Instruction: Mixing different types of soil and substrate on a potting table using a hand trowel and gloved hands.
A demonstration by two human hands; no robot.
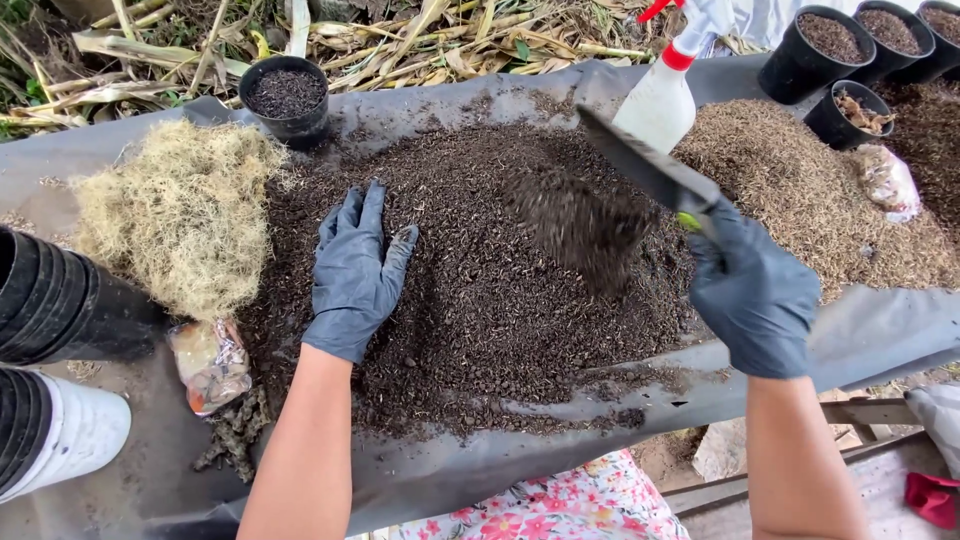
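Observation:
A wide heap of dark potting soil lies on a grey plastic sheet. My left hand, in a dark blue glove, rests flat on the heap's left side with fingers spread. My right hand, also gloved, grips a small trowel with a dark blade, tilted over the heap. Soil is pouring off the blade onto the pile.
A tuft of dry pale moss lies left of the heap. One soil-filled black pot stands behind it, more pots at the back right. A white spray bottle stands by a brown husk pile. Stacked pots sit far left.

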